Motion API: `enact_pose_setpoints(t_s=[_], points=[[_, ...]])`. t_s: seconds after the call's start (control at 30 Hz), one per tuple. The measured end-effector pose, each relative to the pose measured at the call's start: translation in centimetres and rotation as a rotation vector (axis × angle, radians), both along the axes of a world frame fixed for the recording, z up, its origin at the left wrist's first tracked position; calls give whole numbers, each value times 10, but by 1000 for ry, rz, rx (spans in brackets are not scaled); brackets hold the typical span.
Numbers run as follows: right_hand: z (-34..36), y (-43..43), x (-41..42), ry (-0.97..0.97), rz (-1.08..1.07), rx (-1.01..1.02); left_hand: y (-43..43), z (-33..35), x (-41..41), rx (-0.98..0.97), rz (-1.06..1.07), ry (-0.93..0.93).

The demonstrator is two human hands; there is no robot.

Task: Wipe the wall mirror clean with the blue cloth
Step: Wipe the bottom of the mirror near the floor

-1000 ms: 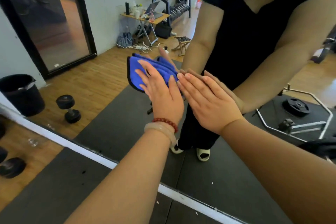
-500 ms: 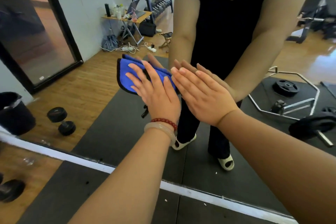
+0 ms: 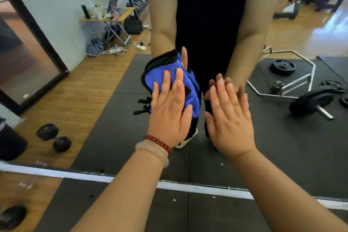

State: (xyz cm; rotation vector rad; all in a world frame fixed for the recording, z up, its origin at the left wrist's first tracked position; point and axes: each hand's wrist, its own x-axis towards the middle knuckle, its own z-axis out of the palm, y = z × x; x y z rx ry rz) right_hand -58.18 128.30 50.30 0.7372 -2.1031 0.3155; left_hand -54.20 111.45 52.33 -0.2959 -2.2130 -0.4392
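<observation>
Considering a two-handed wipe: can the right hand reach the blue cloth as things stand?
Probably yes. The right hand lies open on the mirror just beside the blue cloth, which the left hand presses flat; only bare glass separates them.

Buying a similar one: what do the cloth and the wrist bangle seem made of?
Cloth: soft matte blue fabric, likely microfibre, black-hemmed; it folds and bunches under the left hand. Bangle: pale, translucent, smooth, perhaps jade or resin.

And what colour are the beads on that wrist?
Dark red; the bead bracelet shows best in the head view.
</observation>
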Motion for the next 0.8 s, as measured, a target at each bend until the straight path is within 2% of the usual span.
enact_pose_setpoints(t_s=[0.13, 0.27, 0.4, 0.47, 0.53, 0.63, 0.7, 0.8], points=[[-10, -3, 10, -76, -24, -122, 9, 10, 0, 8, -28, -75], [-21, -12, 9, -42, 43, -85, 29, 24, -3, -18, -86, -97], [-22, -11, -6, -2, -111, -94, 20, 31, 2, -231, 10, -31], [-25, -8, -1, -34, -185, -169, 9, 34, 6, -292, 119, 29], [-27, -12, 11, -118, -188, -260, 2, 37, 6, -295, 175, 11], [-21, -31, 24, -206, -66, -346, 1, 34, 4, -378, 130, -66], [-12, -44, 26, -271, 36, -494, 1, 32, 5, -441, 108, -84], [0, -58, 24, -305, 14, -650, -1, 35, 12, -409, 116, -60]])
